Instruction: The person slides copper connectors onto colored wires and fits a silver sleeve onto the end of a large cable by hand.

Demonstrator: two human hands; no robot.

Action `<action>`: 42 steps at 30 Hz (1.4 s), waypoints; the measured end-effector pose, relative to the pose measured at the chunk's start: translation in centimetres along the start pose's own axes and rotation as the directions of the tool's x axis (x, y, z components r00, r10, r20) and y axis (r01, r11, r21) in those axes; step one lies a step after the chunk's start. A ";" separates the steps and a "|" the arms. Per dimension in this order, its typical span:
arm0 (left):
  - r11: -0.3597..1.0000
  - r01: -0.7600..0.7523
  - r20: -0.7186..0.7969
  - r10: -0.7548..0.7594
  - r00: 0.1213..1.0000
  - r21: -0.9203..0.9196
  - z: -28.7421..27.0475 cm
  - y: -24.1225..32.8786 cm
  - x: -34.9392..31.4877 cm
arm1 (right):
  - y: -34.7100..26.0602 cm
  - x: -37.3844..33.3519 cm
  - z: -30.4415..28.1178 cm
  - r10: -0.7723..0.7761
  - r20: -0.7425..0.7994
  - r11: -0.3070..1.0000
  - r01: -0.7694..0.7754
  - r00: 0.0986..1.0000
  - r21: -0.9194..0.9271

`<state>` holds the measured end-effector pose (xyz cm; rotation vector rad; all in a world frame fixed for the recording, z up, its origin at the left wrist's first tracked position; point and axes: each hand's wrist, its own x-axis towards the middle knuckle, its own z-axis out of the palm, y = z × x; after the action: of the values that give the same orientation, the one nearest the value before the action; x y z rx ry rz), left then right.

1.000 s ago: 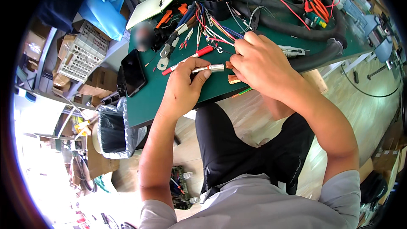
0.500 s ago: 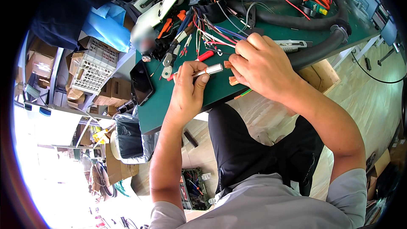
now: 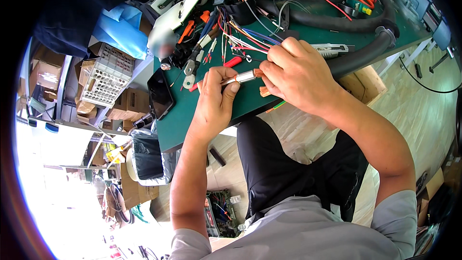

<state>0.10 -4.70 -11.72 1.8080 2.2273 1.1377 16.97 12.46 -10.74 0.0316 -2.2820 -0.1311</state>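
Note:
Between the thumb and fingers of my left hand (image 3: pixel 214 100) is a silver cable lug (image 3: pixel 245 77), its tubular barrel pointing right. My right hand (image 3: pixel 304 78) grips a cable whose insulated part is hidden under the fingers; its bare copper strands (image 3: pixel 259 73) meet the mouth of the barrel. How far the strands go in, I cannot tell. Just below lies a second bare copper end (image 3: pixel 264 91), with a green-yellow wire (image 3: pixel 276 107) under it. Another silver lug (image 3: pixel 189 79) rests on the green tabletop (image 3: pixel 180 124) left of my left hand.
A black phone (image 3: pixel 161 94) lies at the table's left edge. Beyond my hands are a bundle of thin coloured wires (image 3: pixel 245 41), a red-handled tool (image 3: pixel 233 62), a utility knife (image 3: pixel 332 49) and a thick black cable (image 3: pixel 361 58). A lined bin (image 3: pixel 147 156) stands below left.
The lug in my left hand has moved slightly right and up, closing the gap to the copper strands. My right hand has hardly moved.

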 end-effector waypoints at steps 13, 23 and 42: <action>1.000 0.011 0.035 -0.011 0.999 -0.026 0.0 0.2 0.1 | 0.0 -0.3 0.0 -0.008 0.005 1.000 0.008 1.000 0.018; 1.000 0.007 0.028 -0.007 1.000 -0.024 0.2 0.1 0.1 | 0.0 -0.4 0.1 -0.009 0.020 0.999 0.009 1.000 0.036; 1.000 -0.009 0.017 0.009 1.000 -0.014 0.3 -0.1 0.1 | 0.2 -0.6 0.7 0.010 0.021 0.996 -0.011 1.000 0.092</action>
<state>0.18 -4.46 -11.97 1.8176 2.1988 1.1321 16.84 12.79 -11.59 0.0665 -2.3076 -0.0209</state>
